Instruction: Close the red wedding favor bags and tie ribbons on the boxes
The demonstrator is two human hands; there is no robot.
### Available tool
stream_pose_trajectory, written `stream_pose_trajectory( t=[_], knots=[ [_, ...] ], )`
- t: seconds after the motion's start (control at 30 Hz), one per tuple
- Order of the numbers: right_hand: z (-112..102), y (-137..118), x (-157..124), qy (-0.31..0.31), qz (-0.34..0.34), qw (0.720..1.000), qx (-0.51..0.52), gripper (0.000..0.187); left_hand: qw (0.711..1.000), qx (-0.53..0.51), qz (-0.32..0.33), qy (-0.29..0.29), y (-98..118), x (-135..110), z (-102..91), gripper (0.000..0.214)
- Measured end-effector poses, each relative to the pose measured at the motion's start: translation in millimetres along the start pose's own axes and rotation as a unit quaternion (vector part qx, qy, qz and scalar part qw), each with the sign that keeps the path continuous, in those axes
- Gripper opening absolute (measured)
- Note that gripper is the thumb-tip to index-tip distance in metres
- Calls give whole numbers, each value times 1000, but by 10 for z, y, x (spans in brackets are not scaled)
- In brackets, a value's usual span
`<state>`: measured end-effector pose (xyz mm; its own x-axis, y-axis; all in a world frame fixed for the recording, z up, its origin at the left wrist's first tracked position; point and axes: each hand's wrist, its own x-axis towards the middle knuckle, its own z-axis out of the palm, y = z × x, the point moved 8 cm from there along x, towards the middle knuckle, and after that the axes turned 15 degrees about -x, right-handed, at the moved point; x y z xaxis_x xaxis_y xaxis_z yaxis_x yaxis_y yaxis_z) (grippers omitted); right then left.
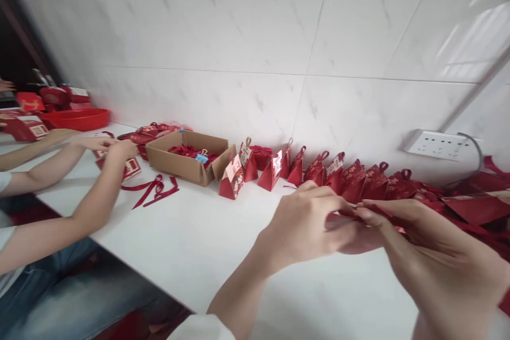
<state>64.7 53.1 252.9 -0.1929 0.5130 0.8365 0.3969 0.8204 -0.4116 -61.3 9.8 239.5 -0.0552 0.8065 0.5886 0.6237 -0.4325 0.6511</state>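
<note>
Okay, small red piece (337, 221) pinched between both hands over the white table (211, 239), near the row of triangular boxes (353, 180).
Fingertips of left hand (305, 218) and right hand (434, 247) are closed on it; most of it is hidden. Edges should be kept aligned and squeezed lightly, so creasing is avoided. In the cardboard box (175, 168), red ribbon-like material (184, 151) and a blue clip (202, 158) are held. Red basin's (79, 119) contents can't be made out.
</note>
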Motion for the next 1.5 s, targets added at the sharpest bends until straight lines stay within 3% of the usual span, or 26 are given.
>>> stream_pose_trajectory(
  t=[0.13, 0.23, 0.37, 0.47, 0.6, 0.8, 0.93, 1.2, 1.5],
  knots=[
    [172, 157, 7, 11, 17, 999, 31, 5, 999, -18, -20, -31, -181, 35, 9, 15],
    [278, 280, 18, -3, 38, 997, 65, 6, 998, 33, -10, -58, -251, 85, 12, 20],
    [347, 284, 24, -18, 29, 997, 67, 8, 995, 80, 8, -52, -275, 140, -10, 23],
    [352, 316, 29, 2, 50, 996, 74, 7, 999, -37, 6, -33, -277, 176, -1, 16],
    [319, 358, 46, 29, 67, 994, 80, 6, 985, -155, -71, 27, -369, 188, -6, 15],
    [311, 239, 54, -59, 22, 995, 83, 21, 978, -171, -69, 102, -322, 160, -71, 14],
    [241, 143, 53, -55, -24, 997, 42, 36, 973, -173, -43, 145, -279, 142, -135, 12],
    [217, -84, 67, -50, -162, 986, -1, 16, 965, -140, -23, 222, -187, 48, -271, 13],
    [225, -97, 59, -43, -160, 986, -2, 14, 964, -118, 2, 237, -119, 20, -259, 15]
  ],
)
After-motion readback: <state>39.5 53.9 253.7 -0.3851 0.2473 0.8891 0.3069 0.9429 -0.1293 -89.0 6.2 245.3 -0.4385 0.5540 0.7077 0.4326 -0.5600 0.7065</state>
